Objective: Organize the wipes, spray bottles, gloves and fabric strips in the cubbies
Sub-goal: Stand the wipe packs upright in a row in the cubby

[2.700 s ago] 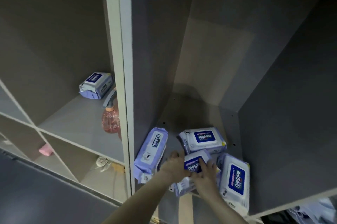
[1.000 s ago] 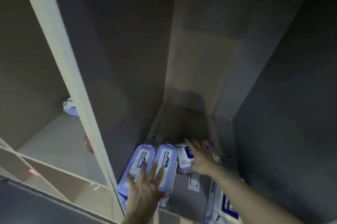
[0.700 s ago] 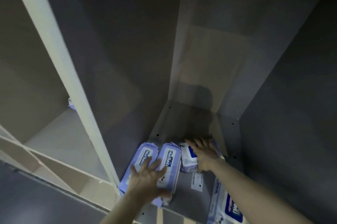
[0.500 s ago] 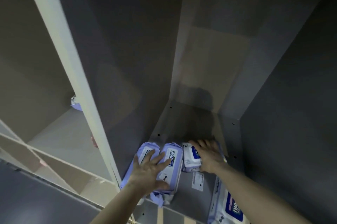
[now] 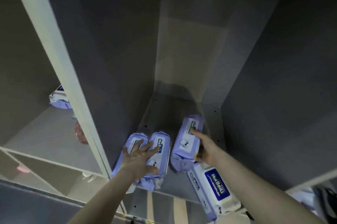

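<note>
Grey cubby (image 5: 182, 107): four wipes packs on its floor. Two packs (image 5: 160, 150) stand side by side against the left wall, left hand (image 5: 138, 158) flat on them, fingers spread. A third pack (image 5: 184, 143) stands on edge mid-floor; right hand (image 5: 206, 149) grips its right side. A fourth pack (image 5: 215, 189) lies flat at the front edge. Next cubby left: another wipes pack (image 5: 58, 99), a pink spray bottle (image 5: 80, 133).

Wipe packs (image 5: 187, 143): soft plastic film, glossy, crinkled at the ends. Cubby walls (image 5: 113, 45): smooth matt board. Spray bottle (image 5: 80, 132): translucent pink plastic.
</note>
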Motion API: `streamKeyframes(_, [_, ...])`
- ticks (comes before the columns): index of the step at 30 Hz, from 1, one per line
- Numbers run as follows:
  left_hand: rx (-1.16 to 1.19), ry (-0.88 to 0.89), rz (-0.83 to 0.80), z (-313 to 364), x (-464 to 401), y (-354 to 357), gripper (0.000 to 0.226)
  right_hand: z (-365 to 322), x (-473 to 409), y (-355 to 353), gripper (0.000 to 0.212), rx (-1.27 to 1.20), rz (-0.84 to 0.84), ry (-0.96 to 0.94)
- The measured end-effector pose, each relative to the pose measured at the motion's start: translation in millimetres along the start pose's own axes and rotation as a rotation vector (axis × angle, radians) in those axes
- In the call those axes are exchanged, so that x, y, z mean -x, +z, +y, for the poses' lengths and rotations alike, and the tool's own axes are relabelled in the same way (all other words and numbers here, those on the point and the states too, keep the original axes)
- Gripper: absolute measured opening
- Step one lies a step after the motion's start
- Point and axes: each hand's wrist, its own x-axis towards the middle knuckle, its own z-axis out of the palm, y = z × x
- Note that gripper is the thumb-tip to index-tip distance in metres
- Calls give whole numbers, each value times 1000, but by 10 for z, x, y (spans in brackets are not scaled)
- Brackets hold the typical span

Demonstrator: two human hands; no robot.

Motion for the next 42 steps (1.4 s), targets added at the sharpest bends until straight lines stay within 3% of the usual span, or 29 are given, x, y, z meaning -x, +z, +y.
streamKeyframes(5, [23, 3, -13, -10, 2, -9, 79, 276, -194, 69, 26, 138, 52, -8])
streamKeyframes(12, [33, -2, -13, -7, 1, -3, 78, 481, -466, 128, 29, 767, 209, -227])
streamKeyframes(14, [41, 1, -8, -17, 12, 10, 77, 401, -261, 138, 27, 670, 214, -314])
streamKeyframes(17, [26, 10, 7, -31, 10, 29, 76, 404, 22, -96, 59, 669, 275, -357])
streamKeyframes(21, [22, 7, 10, -20, 3, 32, 75, 819, 413, -433, 109, 1126, 270, -169])
streamKeyframes(23, [23, 7, 15, -8, 8, 31, 75, 1064, 556, -455, 120, 1308, 344, -175])
streamKeyframes(25, [35, 4, 5, 0, 13, 27, 75, 1193, 541, -469, 118, 1378, 457, -257])
streamKeyframes(29, [-4, -9, 5, 78, 2, -22, 75, 1168, 471, -466, 108, 1338, 479, -299])
streamKeyframes(33, [26, 188, 90, 511, -11, -20, 88, 1241, 494, -445, 105, 1336, 521, -306])
streamKeyframes(37, [-198, 291, 99, 625, -16, 254, 85, 1304, 495, -459, 99, 1316, 521, -386])
streamKeyframes(38, [-233, 291, 110, 595, -24, 296, 88, 1291, 465, -518, 99, 1176, 499, -369])
streamKeyframes(40, [-220, 306, 121, 559, -61, 301, 88, 1195, 405, -663, 97, 597, 438, -329])
streamKeyframes(42, [-128, 339, 160, 562, -89, 284, 71, 1107, 368, -759, 85, 30, 351, -287])
